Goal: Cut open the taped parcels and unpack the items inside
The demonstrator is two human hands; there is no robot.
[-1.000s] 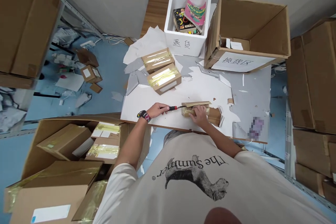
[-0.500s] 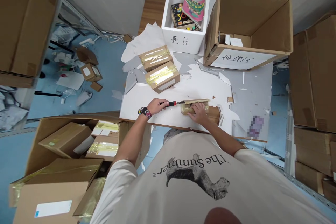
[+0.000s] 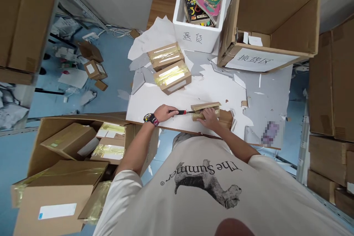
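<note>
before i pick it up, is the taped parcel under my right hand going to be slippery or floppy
The small taped cardboard parcel probably feels slick where the shiny yellowish tape wraps it, so a grip may slip. Its raised cardboard flap will likely bend easily. Weight is hard to judge, since the contents don't show.

I can't read the blurred patch (image 3: pixel 270 133) at right, my frame cuts off the foam box (image 3: pixel 201 40) at top, and the tool's tip (image 3: pixel 190 112) is too small to tell.
</note>
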